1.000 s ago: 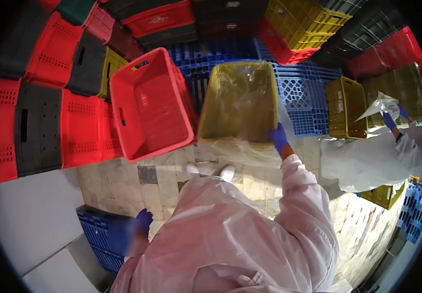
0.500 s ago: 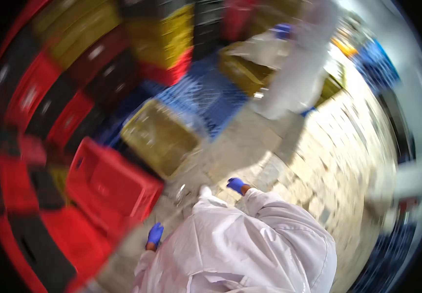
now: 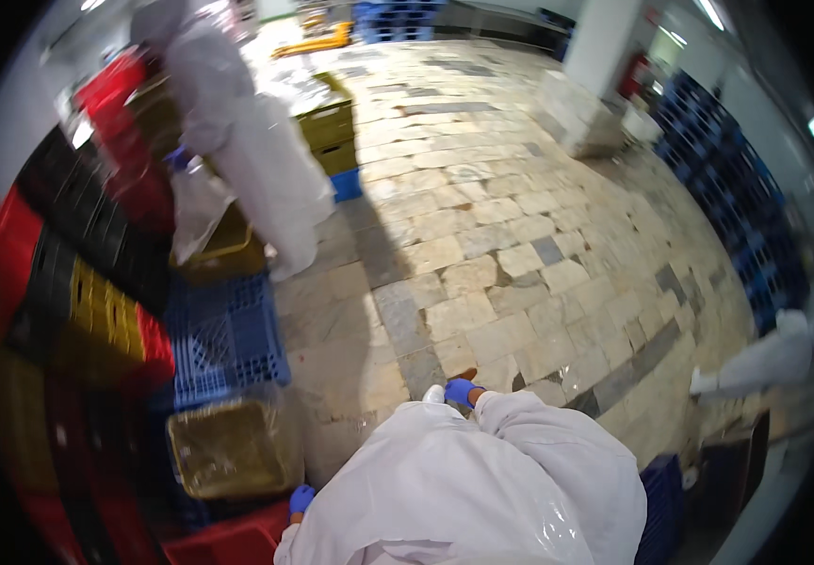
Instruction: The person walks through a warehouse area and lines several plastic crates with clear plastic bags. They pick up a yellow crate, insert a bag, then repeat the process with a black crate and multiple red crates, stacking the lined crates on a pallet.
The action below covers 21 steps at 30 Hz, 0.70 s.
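My right hand (image 3: 461, 392), in a blue glove, hangs low in front of my white coat (image 3: 482, 480), over the tiled floor. Its fingers are loosely apart and I see nothing held in them. On my left side my left hand (image 3: 301, 499), also blue-gloved, hangs beside a yellow crate (image 3: 228, 452) lined with clear plastic film. Its fingers are small in view and look loose, with nothing visible in them. The tip of a white boot (image 3: 434, 394) shows next to my right hand. Part of a red crate (image 3: 228, 541) is below the left hand.
Blue plastic pallets (image 3: 223, 330) lie at left beside stacked yellow, black and red crates (image 3: 110, 311). A co-worker (image 3: 247, 151) in white holds a clear plastic sheet (image 3: 200, 202) at another yellow crate. A white pillar (image 3: 605, 56) and stacked blue pallets (image 3: 732, 188) stand at right.
My view has swung to the right, so the crates and the co-worker now sit further left. More tiled floor shows. Both hands still hang at my sides.
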Motion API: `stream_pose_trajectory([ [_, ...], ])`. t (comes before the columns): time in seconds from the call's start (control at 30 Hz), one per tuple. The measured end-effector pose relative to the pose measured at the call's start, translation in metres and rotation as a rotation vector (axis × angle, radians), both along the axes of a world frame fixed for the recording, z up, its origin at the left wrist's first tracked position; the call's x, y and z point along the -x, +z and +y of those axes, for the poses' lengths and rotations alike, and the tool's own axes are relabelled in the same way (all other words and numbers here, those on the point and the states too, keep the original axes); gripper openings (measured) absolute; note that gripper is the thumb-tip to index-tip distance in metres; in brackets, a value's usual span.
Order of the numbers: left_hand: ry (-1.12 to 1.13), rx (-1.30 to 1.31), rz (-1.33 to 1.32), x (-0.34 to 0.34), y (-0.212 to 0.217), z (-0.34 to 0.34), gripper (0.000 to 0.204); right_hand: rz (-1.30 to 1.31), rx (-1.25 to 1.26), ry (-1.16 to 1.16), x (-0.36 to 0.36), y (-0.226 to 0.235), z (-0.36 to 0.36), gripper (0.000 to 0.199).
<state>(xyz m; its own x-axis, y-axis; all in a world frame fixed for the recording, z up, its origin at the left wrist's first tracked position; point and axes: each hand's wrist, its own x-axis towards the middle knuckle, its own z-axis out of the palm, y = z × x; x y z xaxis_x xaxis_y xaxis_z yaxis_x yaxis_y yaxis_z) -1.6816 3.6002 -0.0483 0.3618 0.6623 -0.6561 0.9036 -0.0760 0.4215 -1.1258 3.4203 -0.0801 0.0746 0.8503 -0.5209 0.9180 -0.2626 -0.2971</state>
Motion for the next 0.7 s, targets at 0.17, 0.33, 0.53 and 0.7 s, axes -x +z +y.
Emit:
stream_pose_trajectory([
  [0.17, -0.173, -0.016, 0.072, -0.107, 0.003, 0.066, 0.031, 0.097, -0.009, -0.295, -0.052, 0.001, -0.024, 0.029],
  [0.33, -0.285, -0.152, -0.066, -0.247, -0.007, 0.13, 0.029, 0.18, -0.179, -0.666, -0.128, 0.027, -0.057, 0.03],
  [0.53, -0.271, -0.035, -0.411, -0.407, 0.063, 0.147, 0.045, -0.028, 0.013, -0.748, -0.215, 0.004, -0.082, 0.025],
  [0.7, -0.317, -0.027, -0.234, -0.443, 0.056, 0.171, 0.048, -0.104, -0.029, -0.323, -0.259, -0.022, -0.052, 0.03],
])
